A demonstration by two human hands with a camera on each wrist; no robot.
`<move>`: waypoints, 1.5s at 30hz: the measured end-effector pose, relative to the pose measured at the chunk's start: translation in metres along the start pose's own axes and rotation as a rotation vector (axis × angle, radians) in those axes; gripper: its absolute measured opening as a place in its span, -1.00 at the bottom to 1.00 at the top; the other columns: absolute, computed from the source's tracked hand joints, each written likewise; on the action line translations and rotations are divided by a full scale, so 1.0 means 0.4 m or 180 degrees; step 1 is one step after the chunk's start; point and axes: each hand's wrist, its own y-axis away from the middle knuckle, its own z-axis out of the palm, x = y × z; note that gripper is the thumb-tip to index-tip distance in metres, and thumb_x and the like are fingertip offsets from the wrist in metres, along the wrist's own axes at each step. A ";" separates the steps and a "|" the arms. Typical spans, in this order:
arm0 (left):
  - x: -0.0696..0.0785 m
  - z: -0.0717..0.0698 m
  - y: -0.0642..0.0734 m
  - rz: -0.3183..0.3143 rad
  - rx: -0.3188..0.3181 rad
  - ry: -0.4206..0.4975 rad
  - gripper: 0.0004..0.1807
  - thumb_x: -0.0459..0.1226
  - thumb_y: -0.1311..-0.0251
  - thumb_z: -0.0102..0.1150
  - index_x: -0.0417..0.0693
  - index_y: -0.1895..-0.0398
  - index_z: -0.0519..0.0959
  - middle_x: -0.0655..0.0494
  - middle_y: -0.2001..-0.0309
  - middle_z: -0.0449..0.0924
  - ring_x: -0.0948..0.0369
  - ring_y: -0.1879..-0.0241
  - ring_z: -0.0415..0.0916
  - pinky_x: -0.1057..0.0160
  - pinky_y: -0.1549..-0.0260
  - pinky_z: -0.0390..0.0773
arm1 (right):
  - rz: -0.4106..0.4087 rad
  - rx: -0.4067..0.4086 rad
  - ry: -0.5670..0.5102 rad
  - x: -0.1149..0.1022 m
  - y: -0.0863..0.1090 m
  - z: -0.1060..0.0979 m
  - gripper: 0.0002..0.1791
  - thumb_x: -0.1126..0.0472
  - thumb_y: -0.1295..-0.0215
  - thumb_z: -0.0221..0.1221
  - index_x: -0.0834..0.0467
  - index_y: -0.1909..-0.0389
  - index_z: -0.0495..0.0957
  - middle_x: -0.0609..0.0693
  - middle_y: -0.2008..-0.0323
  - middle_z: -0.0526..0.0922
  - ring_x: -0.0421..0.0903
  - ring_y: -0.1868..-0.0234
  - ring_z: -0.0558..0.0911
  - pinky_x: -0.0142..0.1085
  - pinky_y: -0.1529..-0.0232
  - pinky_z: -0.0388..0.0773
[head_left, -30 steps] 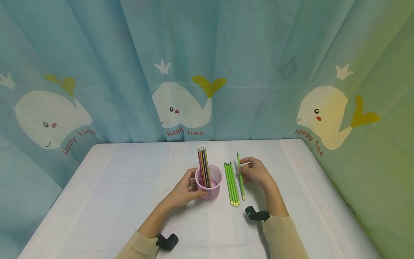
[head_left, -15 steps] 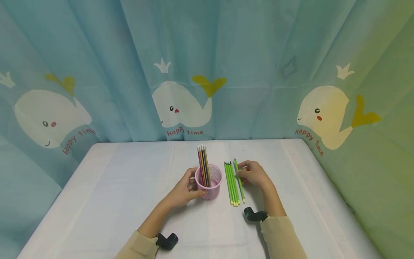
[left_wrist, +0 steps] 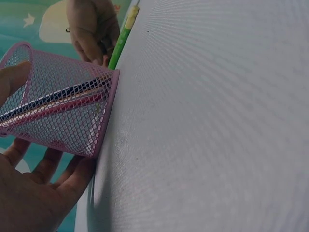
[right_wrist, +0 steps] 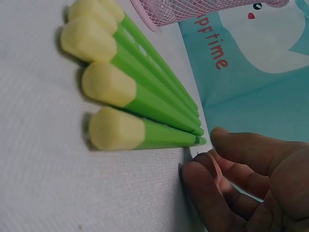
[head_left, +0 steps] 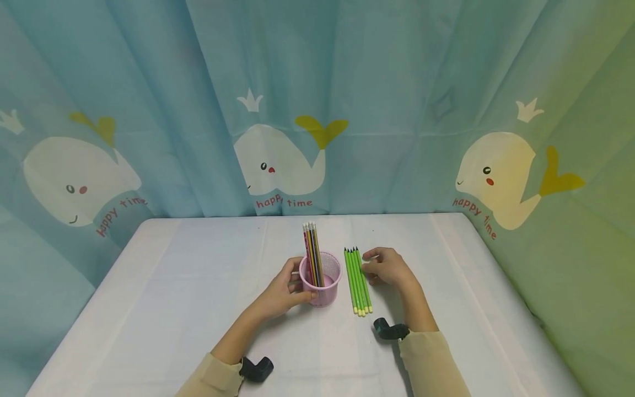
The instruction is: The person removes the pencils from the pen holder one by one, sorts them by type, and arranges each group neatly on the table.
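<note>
A pink mesh pencil cup (head_left: 328, 298) stands upright on the table, with several striped pencils (head_left: 314, 253) leaning in it. My left hand (head_left: 281, 295) grips the cup from the left, thumb near the front of the rim and fingers behind; the left wrist view shows those fingers (left_wrist: 72, 186) low on the mesh wall. To the cup's right lie several green pencils (head_left: 356, 284) side by side, dark tips away from me and pale yellow ends toward me. Fingers bent and holding nothing, my right hand (head_left: 394, 268) is right beside the rightmost green pencil (right_wrist: 164, 135).
The table (head_left: 198, 275) has a white cloth over it. Behind it and on the right hangs a blue-green curtain (head_left: 387, 110) printed with whales. A black wrist camera (head_left: 257, 369) sits on the left wrist, and another black camera (head_left: 391, 330) on the right.
The separate green pencil has moved left against the row, and my right hand has let go of it. My left hand and the cup have stayed in place.
</note>
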 end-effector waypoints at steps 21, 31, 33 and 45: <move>-0.003 0.005 -0.004 -0.0049 0.0035 0.0040 -0.14 -0.34 -0.16 0.38 -0.10 -0.45 0.09 -0.23 -0.34 0.24 -0.19 -0.31 0.36 -0.05 -0.23 0.51 | -0.1895 -0.1858 -0.0621 -0.047 0.020 0.019 0.11 0.28 -0.06 0.46 0.07 -0.57 0.00 0.24 -0.49 0.21 0.18 -0.48 0.25 0.09 -0.46 0.21; 0.007 -0.012 -0.007 0.0050 0.0067 0.0044 -0.14 -0.35 -0.18 0.36 -0.09 -0.47 0.07 -0.25 -0.36 0.22 -0.21 -0.37 0.28 -0.05 -0.30 0.43 | -0.1943 -0.1725 -0.0855 -0.046 0.005 0.090 -0.08 0.43 0.02 0.45 0.12 -0.41 0.28 0.14 -0.32 0.45 0.10 -0.36 0.43 0.07 -0.34 0.41; 0.013 -0.024 -0.008 0.0069 0.0059 0.0032 -0.10 -0.35 -0.18 0.37 -0.09 -0.48 0.04 -0.26 -0.37 0.22 -0.21 -0.37 0.28 -0.10 -0.31 0.41 | -0.1943 -0.1658 -0.0832 -0.046 0.007 0.093 -0.09 0.40 0.03 0.46 0.11 -0.39 0.30 0.13 -0.31 0.46 0.09 -0.34 0.45 0.04 -0.33 0.44; 0.064 -0.042 -0.087 0.0063 0.1006 -0.0144 -0.51 -0.16 -0.42 0.14 -0.17 -0.31 0.38 -0.18 -0.24 0.48 -0.10 -0.16 0.53 0.00 -0.15 0.57 | -0.1876 -0.1400 -0.0795 -0.051 0.001 0.096 -0.11 0.36 0.03 0.49 0.07 -0.37 0.33 0.08 -0.31 0.49 0.08 -0.36 0.44 -0.06 -0.34 0.45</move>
